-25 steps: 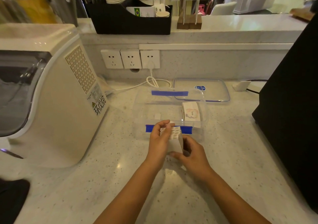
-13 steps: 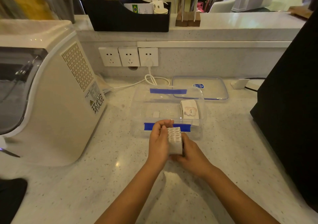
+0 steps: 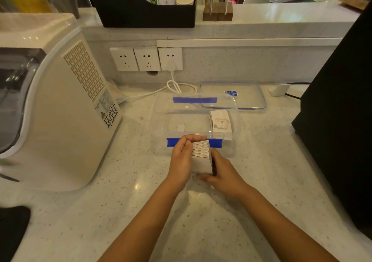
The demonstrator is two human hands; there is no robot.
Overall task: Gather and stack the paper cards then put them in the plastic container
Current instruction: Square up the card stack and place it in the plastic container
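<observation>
Stack [image 3: 201, 157] squared, container [image 3: 161, 120] holds cards [image 3: 221, 121]

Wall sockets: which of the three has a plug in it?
The rightmost socket, nearest the container lid; a white cable hangs from it. The other two are empty.

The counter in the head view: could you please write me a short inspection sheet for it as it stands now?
Surface: pale speckled counter, dry as far as visible.
Job's things: stack of paper cards held on edge just in front of the open clear plastic container; more cards already lie at its right end; lid lies behind it.
Clutter: white appliance at left, black box at right.
Hands: left hand and right hand press the stack from both sides.
Cables: white cord looped below the wall sockets.
Surroundings: black organizer on the raised ledge.
</observation>
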